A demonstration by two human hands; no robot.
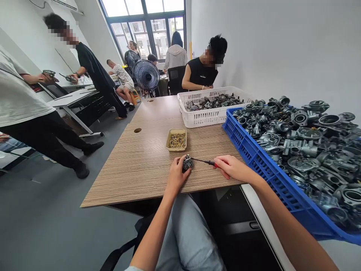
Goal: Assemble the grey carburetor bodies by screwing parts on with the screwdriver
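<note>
My left hand (176, 176) grips a small grey metal casting (187, 163) and holds it on the wooden table (141, 162) near its front edge. My right hand (229, 167) is closed round a red-handled screwdriver (207, 162). The screwdriver's thin shaft points left and its tip meets the casting. A small tan tray of brass screws (176, 140) sits just beyond the casting.
A blue crate (254, 154) heaped with grey metal castings fills the right side. A white basket (208, 114) with more castings stands behind it; a person in black sits there. Other people stand at desks on the left. A floor fan (146, 75) stands further back.
</note>
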